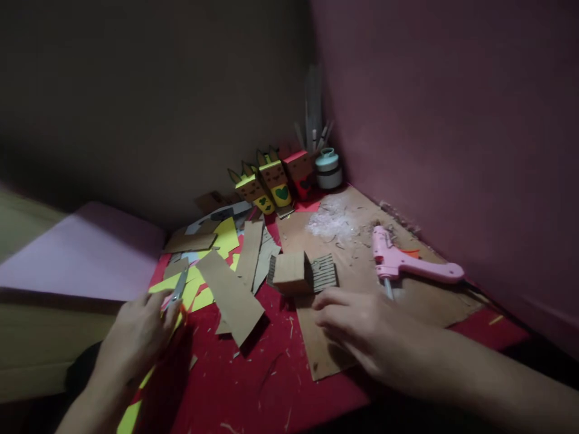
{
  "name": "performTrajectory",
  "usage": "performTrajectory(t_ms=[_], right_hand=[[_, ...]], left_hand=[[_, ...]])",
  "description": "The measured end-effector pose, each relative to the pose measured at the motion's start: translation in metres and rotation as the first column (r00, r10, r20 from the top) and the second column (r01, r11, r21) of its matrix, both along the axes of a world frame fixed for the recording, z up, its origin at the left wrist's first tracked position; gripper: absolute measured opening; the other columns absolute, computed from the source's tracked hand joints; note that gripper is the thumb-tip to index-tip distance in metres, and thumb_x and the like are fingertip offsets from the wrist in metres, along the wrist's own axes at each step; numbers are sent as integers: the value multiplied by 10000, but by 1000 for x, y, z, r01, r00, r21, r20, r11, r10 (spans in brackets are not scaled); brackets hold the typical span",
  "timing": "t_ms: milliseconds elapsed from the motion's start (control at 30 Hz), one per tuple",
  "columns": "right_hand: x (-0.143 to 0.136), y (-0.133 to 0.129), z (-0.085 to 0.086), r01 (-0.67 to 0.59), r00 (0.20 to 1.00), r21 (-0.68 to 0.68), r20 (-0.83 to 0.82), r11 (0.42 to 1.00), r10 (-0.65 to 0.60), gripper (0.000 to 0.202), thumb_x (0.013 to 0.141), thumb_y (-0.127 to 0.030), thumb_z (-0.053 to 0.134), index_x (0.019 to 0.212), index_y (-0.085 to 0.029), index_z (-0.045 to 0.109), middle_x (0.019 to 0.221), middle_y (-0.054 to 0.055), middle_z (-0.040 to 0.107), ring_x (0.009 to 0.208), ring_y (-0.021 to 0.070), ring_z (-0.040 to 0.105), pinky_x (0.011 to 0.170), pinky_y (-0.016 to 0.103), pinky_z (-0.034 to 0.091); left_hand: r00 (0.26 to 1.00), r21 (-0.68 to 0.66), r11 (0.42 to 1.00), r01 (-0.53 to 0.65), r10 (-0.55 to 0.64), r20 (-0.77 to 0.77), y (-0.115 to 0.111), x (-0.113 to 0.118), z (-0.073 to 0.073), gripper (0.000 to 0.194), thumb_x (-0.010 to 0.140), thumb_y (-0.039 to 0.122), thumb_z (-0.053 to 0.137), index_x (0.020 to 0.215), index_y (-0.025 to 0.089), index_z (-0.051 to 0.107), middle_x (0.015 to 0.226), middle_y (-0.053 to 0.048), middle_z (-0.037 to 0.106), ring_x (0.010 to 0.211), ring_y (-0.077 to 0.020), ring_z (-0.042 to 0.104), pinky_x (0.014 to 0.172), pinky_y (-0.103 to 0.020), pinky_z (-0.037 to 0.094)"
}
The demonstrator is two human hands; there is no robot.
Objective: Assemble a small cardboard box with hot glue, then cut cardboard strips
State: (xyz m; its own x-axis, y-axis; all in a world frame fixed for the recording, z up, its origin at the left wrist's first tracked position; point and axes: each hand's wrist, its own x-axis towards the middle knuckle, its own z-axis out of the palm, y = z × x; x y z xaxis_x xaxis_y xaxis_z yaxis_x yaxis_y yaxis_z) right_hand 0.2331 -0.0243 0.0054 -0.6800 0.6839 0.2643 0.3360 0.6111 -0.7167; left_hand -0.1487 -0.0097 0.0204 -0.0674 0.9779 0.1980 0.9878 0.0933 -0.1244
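Note:
My left hand [140, 325] is closed around the handles of a pair of scissors [180, 286], whose blades point away over paper scraps. An orange part of the handle shows below my fingers. My right hand [357, 328] hovers over or rests at a flat cardboard sheet [315, 352], fingers bent and somewhat apart, with nothing visible in them. Just beyond its fingertips stand a small cardboard box [292, 269] and a ridged corrugated piece [324, 271] beside it. Whether the fingertips touch that piece I cannot tell. Cut cardboard strips [230, 296] lie between my hands.
A pink glue gun [414, 263] lies at the right, nozzle toward me. Decorated box figures [272, 181] and a light blue jar [328, 169] stand in the back corner. Yellow paper scraps [228, 235] cover the left. Pink walls [452, 138] bound the right side.

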Motion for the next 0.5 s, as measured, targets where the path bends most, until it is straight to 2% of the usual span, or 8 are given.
performTrajectory(t_ms=[67,100,133,200,267,300,400,500], right_hand=[[17,-10,-6,182,982,148,-79,972,-172,212,856,-50,457,850,-160,638,969,85,661,781,151,636,674,264,516],[27,-13,-10,293,954,208,-130,933,-271,238,873,-45,432,923,-163,632,993,85,653,843,158,636,720,267,517],[38,-14,-15,418,908,290,-175,861,-381,243,883,-60,433,990,-167,623,1002,87,643,888,173,624,749,281,514],[58,-13,-27,567,799,454,-100,688,-593,254,889,-111,464,1101,-144,600,1100,135,608,1030,253,572,855,382,493],[72,-8,-40,589,689,553,37,589,-724,386,863,-125,465,1240,-73,529,1180,194,568,1084,320,522,896,466,471],[76,-5,-45,582,656,561,103,588,-748,445,850,-118,458,1289,-53,491,1189,205,562,1075,330,515,896,482,468],[78,5,-52,567,617,507,262,649,-742,500,830,-116,453,1328,-69,465,1101,172,609,965,309,539,842,465,484],[72,15,-50,546,568,514,353,661,-743,531,818,-110,432,1348,-72,458,1110,172,628,895,307,544,774,459,493]], left_hand=[[997,20,999,32,-33,74,6,27,9,465,934,495,309,1117,175,593,1093,-156,654,993,-339,636,851,-482,493],[978,15,999,37,-40,207,9,42,13,477,931,528,353,1233,203,527,1151,-119,634,988,-306,636,850,-461,502],[939,-8,995,97,-89,332,12,57,15,509,921,542,406,1318,226,451,1221,-101,598,1003,-277,628,865,-434,503],[823,-13,943,334,-284,492,20,84,17,711,861,542,553,1439,244,265,1377,-110,479,1161,-270,543,964,-410,465],[690,12,826,563,-479,542,30,107,16,880,789,545,653,1473,268,173,1472,-123,376,1301,-306,415,1061,-467,381],[673,-7,791,611,-515,531,35,116,15,893,786,541,658,1479,272,161,1482,-134,351,1321,-322,382,1067,-501,364],[684,-86,734,674,-575,449,47,137,12,886,782,523,660,1478,262,179,1468,-157,339,1324,-356,341,1051,-566,341],[692,-141,695,705,-631,350,54,148,9,879,768,492,674,1475,264,204,1421,-149,399,1266,-351,387,1001,-545,372]])
